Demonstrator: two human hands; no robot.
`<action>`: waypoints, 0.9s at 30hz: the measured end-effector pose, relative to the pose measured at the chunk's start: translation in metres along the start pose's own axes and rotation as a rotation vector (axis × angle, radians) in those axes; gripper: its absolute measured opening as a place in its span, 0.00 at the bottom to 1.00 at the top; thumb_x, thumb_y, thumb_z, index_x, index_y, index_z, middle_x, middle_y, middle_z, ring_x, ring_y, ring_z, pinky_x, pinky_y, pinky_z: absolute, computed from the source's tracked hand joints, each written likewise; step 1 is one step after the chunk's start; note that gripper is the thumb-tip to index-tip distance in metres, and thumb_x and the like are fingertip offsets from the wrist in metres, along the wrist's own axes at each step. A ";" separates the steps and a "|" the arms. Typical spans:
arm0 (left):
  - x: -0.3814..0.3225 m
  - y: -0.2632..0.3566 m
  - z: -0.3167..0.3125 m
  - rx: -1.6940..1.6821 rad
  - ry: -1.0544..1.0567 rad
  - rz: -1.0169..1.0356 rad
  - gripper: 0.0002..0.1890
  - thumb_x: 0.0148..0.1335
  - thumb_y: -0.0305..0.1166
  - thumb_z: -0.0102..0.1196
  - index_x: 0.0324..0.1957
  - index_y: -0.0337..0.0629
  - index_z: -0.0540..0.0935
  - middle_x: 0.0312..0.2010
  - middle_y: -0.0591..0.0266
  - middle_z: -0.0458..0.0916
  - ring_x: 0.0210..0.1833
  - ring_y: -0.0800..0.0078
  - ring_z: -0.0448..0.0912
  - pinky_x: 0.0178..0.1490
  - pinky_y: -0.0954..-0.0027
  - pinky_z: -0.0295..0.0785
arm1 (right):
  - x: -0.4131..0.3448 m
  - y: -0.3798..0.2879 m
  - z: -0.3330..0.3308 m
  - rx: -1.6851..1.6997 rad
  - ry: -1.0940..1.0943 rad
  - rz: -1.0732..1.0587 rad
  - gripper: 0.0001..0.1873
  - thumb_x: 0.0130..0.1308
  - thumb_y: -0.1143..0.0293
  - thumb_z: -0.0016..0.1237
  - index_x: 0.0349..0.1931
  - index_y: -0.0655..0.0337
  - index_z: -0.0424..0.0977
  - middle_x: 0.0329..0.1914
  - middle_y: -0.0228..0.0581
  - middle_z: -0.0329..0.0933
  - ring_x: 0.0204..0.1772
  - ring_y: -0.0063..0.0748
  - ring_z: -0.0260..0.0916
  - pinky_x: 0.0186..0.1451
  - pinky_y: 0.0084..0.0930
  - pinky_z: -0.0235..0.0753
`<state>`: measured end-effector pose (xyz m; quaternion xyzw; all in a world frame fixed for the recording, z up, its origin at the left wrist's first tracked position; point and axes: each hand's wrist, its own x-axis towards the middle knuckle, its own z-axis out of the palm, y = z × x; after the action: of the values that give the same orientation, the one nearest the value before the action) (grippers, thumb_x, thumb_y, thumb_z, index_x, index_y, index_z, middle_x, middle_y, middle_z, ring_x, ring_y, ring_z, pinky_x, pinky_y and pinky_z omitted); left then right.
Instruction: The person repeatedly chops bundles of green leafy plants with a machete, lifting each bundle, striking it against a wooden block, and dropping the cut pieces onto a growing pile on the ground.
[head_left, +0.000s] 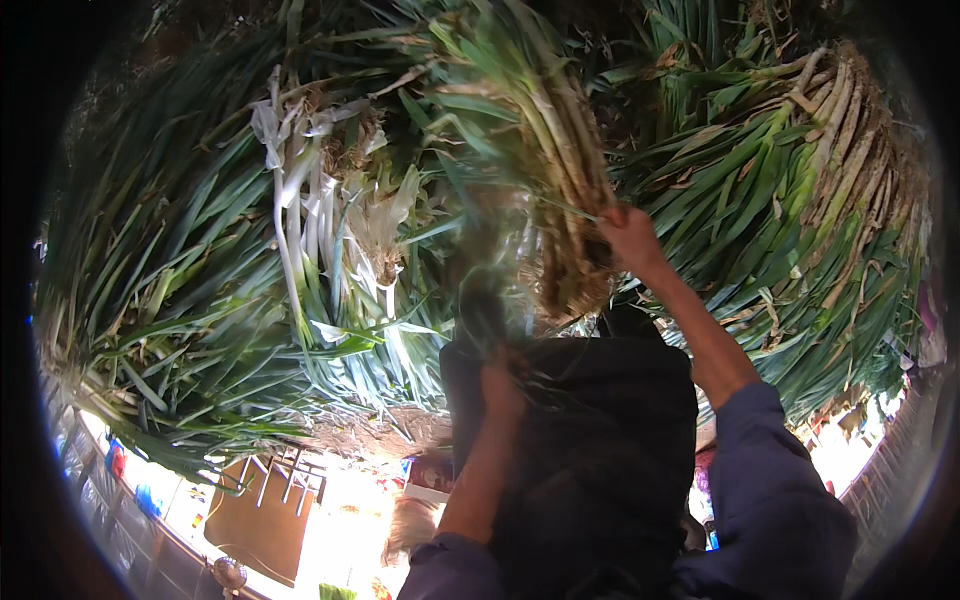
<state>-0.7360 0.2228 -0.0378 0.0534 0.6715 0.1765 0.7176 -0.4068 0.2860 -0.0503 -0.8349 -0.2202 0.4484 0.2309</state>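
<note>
My right hand (636, 244) grips the side of a bundle of unpeeled leeks (562, 142), brownish on the stalks. Their roots hang low in front of my lap, and their green leaves reach away from me. Over the dark cloth (585, 450) on my lap, my left hand (502, 386) is blurred by motion. Dark green leaves (480, 300), also smeared, rise from its closed fingers. Left of the bundle lie leeks with clean white stalks (300, 202), with pale loose skins and roots among them.
Heaped leek leaves (180, 247) spread across the left side. More unpeeled leeks (847, 142) with dry, rooty ends are piled on the right. Behind me at lower left are an upturned brown table (259, 517) with metal legs, a small fan (228, 573) and bright ground.
</note>
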 end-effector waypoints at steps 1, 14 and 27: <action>0.003 -0.002 0.001 0.028 -0.019 0.001 0.12 0.77 0.38 0.49 0.44 0.41 0.80 0.23 0.70 0.72 0.26 0.77 0.72 0.29 0.72 0.67 | -0.023 -0.007 -0.029 0.173 -0.048 0.216 0.12 0.68 0.66 0.56 0.34 0.68 0.74 0.20 0.32 0.71 0.22 0.21 0.67 0.25 0.28 0.68; -0.010 -0.106 0.221 0.390 -0.216 -0.141 0.21 0.75 0.45 0.47 0.62 0.45 0.71 0.49 0.53 0.75 0.50 0.59 0.77 0.49 0.53 0.76 | -0.262 0.016 -0.238 0.394 0.084 0.419 0.12 0.69 0.68 0.58 0.30 0.61 0.71 0.22 0.24 0.65 0.26 0.17 0.61 0.29 0.23 0.62; 0.111 0.033 0.205 0.569 0.031 0.391 0.14 0.76 0.40 0.49 0.49 0.41 0.81 0.22 0.65 0.74 0.19 0.77 0.67 0.21 0.69 0.61 | -0.245 0.164 -0.164 0.361 0.128 0.386 0.17 0.69 0.63 0.56 0.28 0.63 0.65 0.22 0.34 0.64 0.27 0.25 0.61 0.31 0.32 0.67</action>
<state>-0.5361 0.3223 -0.1131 0.3764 0.6819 0.1170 0.6162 -0.3640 -0.0166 0.0930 -0.8334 0.0418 0.4624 0.2999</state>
